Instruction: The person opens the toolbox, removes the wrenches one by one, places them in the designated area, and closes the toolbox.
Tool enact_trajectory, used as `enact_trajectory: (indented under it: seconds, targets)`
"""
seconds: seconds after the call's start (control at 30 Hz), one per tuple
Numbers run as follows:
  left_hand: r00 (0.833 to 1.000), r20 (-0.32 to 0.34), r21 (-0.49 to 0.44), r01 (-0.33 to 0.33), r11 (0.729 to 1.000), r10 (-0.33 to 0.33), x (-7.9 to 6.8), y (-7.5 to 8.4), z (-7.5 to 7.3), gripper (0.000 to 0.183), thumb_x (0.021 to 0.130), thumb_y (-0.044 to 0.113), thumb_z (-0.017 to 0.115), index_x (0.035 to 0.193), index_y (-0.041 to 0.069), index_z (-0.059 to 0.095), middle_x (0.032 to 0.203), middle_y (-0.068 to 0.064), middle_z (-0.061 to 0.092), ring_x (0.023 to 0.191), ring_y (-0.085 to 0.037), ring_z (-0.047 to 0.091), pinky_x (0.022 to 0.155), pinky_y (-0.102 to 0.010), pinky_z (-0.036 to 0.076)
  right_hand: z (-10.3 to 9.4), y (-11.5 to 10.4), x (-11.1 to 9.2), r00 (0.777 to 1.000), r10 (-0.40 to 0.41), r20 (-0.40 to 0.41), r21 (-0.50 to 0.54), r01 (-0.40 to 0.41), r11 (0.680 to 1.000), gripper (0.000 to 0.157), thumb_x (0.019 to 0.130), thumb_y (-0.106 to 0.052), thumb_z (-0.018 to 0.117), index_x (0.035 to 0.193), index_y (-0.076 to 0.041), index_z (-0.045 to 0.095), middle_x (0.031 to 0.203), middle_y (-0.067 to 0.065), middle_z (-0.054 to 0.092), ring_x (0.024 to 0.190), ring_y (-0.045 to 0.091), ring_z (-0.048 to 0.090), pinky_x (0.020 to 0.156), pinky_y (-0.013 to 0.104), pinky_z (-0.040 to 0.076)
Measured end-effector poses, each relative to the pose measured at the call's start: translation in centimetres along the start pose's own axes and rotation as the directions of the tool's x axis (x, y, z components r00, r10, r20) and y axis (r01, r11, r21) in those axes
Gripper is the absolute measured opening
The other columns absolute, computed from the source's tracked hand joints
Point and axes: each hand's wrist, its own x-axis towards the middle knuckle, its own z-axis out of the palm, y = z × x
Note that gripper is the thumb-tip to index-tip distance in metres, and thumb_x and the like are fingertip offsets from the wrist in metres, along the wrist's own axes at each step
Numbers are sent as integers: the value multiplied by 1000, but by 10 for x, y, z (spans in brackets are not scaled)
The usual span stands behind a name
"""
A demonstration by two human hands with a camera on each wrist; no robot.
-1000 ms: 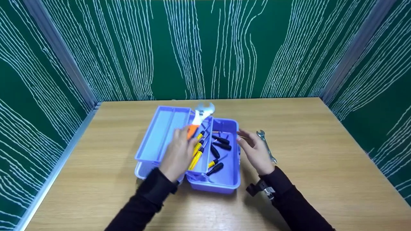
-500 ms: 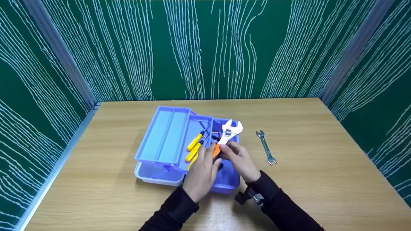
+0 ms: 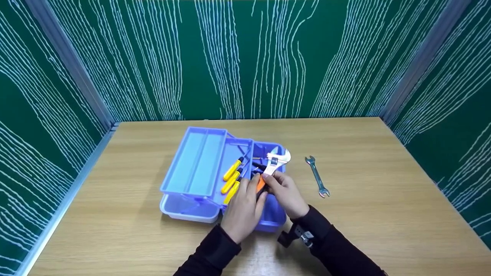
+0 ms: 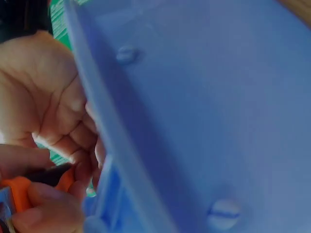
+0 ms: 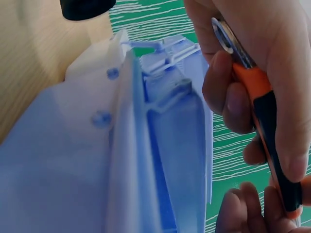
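An adjustable wrench [image 3: 273, 162] with an orange and black handle is held over the right part of an open purple toolbox [image 3: 199, 161]. My left hand [image 3: 241, 210] grips the lower end of the handle. My right hand [image 3: 288, 194] pinches the handle just below the metal head, which points up and away. The right wrist view shows the wrench handle [image 5: 266, 116] with fingers of both hands around it. In the left wrist view the toolbox [image 4: 204, 111] wall fills most of the picture, and the orange grip [image 4: 19, 191] shows between fingers at lower left.
Several yellow screwdrivers [image 3: 232, 168] lie in the toolbox's middle tray. Dark-handled tools in the right bin are partly covered by the hands. A double open-end wrench [image 3: 317, 177] rests on the wooden table [image 3: 376, 199] right of the box. Green panels [image 3: 337, 30] enclose the table.
My left hand has carried the adjustable wrench right, from over the trays to over the right bin. My right hand has left the box's right edge and taken hold of the handle.
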Motion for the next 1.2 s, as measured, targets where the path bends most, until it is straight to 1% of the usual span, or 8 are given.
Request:
enact_trajectory:
  seconds: [0.2, 0.33, 0.43, 0.53, 0.73, 0.9, 1.07, 1.2]
  targets:
    - [1000, 11, -52, -9, 999, 10, 1, 2, -4, 45, 97, 21, 59, 134, -4, 54, 101, -10, 57, 78, -17, 54, 69, -29, 52, -7, -5, 0, 997, 39, 62, 66, -43, 997, 26, 103, -12, 41, 109, 8, 56, 88, -3, 66, 79, 5, 63, 73, 19, 53]
    - [999, -28, -82, -43, 996, 41, 2, -1, -10, 45, 96, 23, 60, 133, -3, 56, 105, -11, 61, 83, -17, 60, 72, -30, 54, -16, -10, -1, 993, 46, 108, 97, -57, 994, 25, 104, -14, 38, 111, 4, 53, 88, -5, 69, 80, 5, 65, 76, 21, 54]
    - [995, -73, -78, -70, 995, 64, 4, -7, -19, 43, 96, 22, 62, 131, -2, 58, 103, -11, 62, 82, -17, 61, 72, -29, 55, -25, -13, 1, 993, 60, 97, 117, -71, 991, 20, 105, -14, 37, 108, -2, 52, 86, -4, 69, 77, 6, 65, 73, 22, 54]
    - [991, -113, -61, -72, 996, 65, 7, -16, -30, 40, 94, 20, 64, 127, -1, 60, 99, -11, 64, 76, -17, 60, 66, -26, 54, -35, -15, 3, 997, 66, 47, 151, -73, 986, 16, 105, -13, 36, 104, -6, 50, 83, -3, 67, 73, 7, 63, 69, 22, 53]
    - [984, -177, -3, -23, 1000, 22, 11, -41, -57, 34, 92, 16, 67, 121, -2, 64, 96, -10, 66, 82, -20, 63, 71, -32, 56, -57, -13, 7, 992, 60, -110, 189, -38, 981, 18, 106, -12, 31, 100, -6, 47, 78, 0, 59, 68, 10, 61, 66, 25, 53]
    - [968, -253, 42, 10, 999, 1, 13, -68, -80, 28, 90, 13, 68, 111, -4, 68, 93, -15, 68, 87, -31, 63, 79, -42, 52, -86, -14, 9, 992, 70, -105, 181, -50, 982, 17, 108, -19, 26, 107, -8, 39, 81, 0, 53, 69, 12, 59, 69, 27, 55]
    - [957, -268, 29, 118, 993, -106, 14, -90, -99, 27, 89, 14, 67, 109, -4, 69, 100, -20, 69, 95, -39, 62, 87, -50, 49, -118, -15, 11, 994, 71, -79, 48, -68, 997, 21, 108, -26, 24, 112, -9, 35, 86, 0, 51, 73, 10, 58, 73, 28, 57]
    - [935, -286, 0, 218, 976, -209, 15, -107, -108, 28, 90, 14, 67, 110, -5, 69, 104, -23, 68, 101, -42, 60, 92, -52, 46, -145, -13, 14, 993, 66, -99, -75, -73, 994, 21, 108, -28, 23, 110, -11, 36, 87, 0, 52, 74, 10, 59, 74, 28, 57]
